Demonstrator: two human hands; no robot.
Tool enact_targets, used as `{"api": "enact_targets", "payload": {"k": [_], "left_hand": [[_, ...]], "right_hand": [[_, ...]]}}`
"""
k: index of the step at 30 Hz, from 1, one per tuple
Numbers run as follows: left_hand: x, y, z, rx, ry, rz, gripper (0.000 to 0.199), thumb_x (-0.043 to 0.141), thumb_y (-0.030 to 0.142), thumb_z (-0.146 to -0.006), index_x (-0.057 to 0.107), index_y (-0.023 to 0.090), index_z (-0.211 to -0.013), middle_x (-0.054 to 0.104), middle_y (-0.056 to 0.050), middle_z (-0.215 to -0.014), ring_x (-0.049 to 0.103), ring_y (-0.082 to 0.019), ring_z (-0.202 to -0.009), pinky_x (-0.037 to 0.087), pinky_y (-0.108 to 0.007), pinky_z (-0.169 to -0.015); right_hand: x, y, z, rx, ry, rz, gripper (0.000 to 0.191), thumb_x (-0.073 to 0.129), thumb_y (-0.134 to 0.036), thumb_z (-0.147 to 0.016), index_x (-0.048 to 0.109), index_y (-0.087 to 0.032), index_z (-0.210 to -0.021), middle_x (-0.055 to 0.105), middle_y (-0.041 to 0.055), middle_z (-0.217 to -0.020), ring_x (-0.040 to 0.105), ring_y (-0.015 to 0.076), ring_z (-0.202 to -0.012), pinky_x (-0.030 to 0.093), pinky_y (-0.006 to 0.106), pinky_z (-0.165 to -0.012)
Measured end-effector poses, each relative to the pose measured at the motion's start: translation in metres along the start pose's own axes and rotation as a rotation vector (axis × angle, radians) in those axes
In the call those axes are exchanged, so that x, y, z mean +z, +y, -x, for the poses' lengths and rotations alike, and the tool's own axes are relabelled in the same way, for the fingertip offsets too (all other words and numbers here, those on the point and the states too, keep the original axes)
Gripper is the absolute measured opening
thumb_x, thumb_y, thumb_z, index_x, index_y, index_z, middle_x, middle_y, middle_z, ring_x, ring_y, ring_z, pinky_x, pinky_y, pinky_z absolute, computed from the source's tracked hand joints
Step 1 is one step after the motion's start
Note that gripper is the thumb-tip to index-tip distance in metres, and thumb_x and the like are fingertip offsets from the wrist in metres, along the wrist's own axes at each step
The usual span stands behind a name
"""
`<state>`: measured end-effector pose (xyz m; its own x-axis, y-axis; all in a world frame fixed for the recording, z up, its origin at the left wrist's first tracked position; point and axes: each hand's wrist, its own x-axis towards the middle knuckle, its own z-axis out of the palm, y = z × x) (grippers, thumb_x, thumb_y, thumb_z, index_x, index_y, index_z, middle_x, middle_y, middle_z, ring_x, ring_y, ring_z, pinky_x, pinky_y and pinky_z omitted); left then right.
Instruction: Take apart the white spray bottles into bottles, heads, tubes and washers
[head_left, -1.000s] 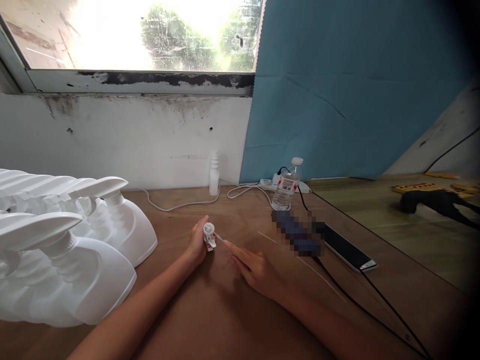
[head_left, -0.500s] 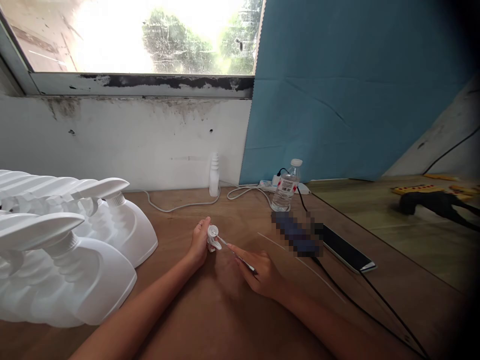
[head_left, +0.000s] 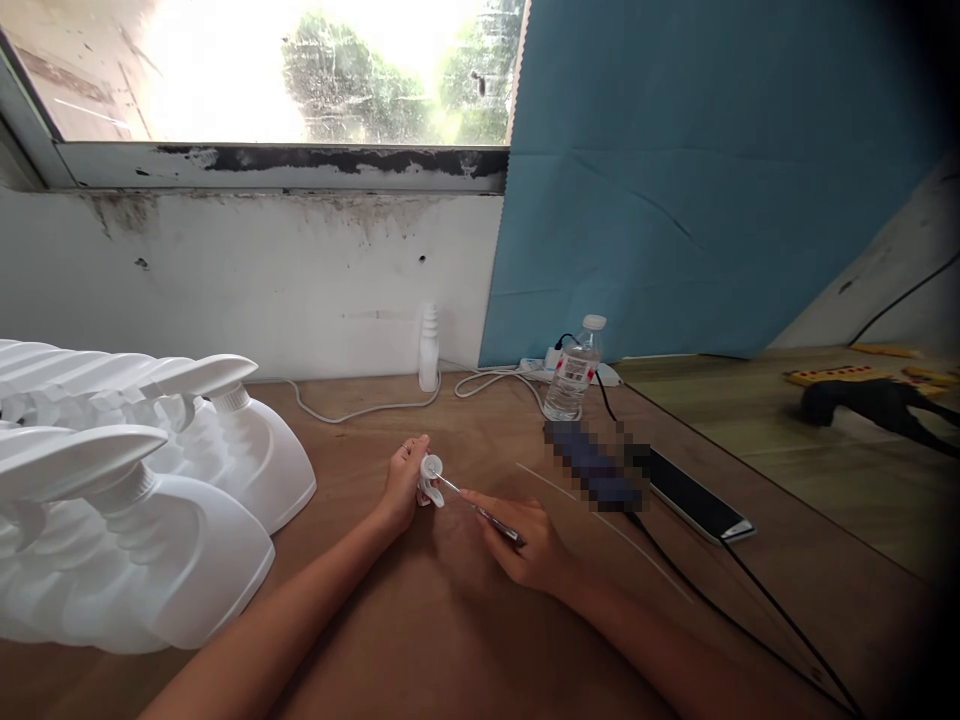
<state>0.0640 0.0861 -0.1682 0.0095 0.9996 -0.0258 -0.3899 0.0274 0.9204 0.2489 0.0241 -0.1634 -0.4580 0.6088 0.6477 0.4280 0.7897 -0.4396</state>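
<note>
My left hand is closed around a white trigger spray head, its round collar opening turned toward me and its trigger pointing down. Between the fingers of my right hand is a slim, pen-like metal tool. The tool's thin tip reaches the collar opening; how deep it goes I cannot tell. To the left stand several white spray bottles in rows with their trigger heads on.
A small white bottle stands by the wall, near a white cable. On the right are a water bottle, a blurred-out dark item, a phone and black cables. The wooden table lies below my hands.
The spray head and my left hand have shifted slightly right. My right hand has also moved a little right, with the metal tool's tip still at the collar.
</note>
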Motion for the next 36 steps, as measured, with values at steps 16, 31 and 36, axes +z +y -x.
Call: {"api": "enact_targets", "payload": {"k": [16, 31, 36], "left_hand": [[-0.002, 0.002, 0.000, -0.023, -0.026, -0.001, 0.041, 0.065, 0.055, -0.072, 0.046, 0.020, -0.071, 0.047, 0.007, -0.046, 0.043, -0.008, -0.033, 0.025, -0.018, -0.032], [-0.002, 0.003, -0.001, -0.035, -0.055, 0.037, 0.041, 0.065, 0.056, -0.073, 0.046, 0.019, -0.075, 0.047, 0.006, -0.046, 0.042, -0.009, -0.035, 0.031, -0.018, -0.033], [-0.003, -0.002, -0.001, 0.038, -0.024, 0.017, 0.040, 0.062, 0.055, -0.076, 0.047, 0.020, -0.087, 0.056, 0.003, -0.065, 0.054, -0.010, -0.050, 0.041, -0.018, -0.042]], "right_hand": [[-0.003, -0.010, -0.014, 0.624, -0.014, -0.772, 0.036, 0.058, -0.035, -0.086, 0.068, -0.017, -0.114, 0.051, -0.0034, -0.052, 0.040, 0.0076, -0.040, 0.029, 0.021, -0.041], [-0.005, 0.013, -0.021, 0.907, -0.049, -1.485, 0.037, 0.066, -0.028, -0.079, 0.065, -0.019, -0.114, 0.057, -0.0017, -0.062, 0.041, 0.0053, -0.040, 0.028, 0.021, -0.044], [-0.005, 0.015, -0.022, 0.914, 0.308, -1.193, 0.037, 0.068, -0.031, -0.074, 0.066, -0.013, -0.106, 0.049, -0.0047, -0.050, 0.033, 0.0044, -0.039, 0.023, 0.019, -0.041]]}}
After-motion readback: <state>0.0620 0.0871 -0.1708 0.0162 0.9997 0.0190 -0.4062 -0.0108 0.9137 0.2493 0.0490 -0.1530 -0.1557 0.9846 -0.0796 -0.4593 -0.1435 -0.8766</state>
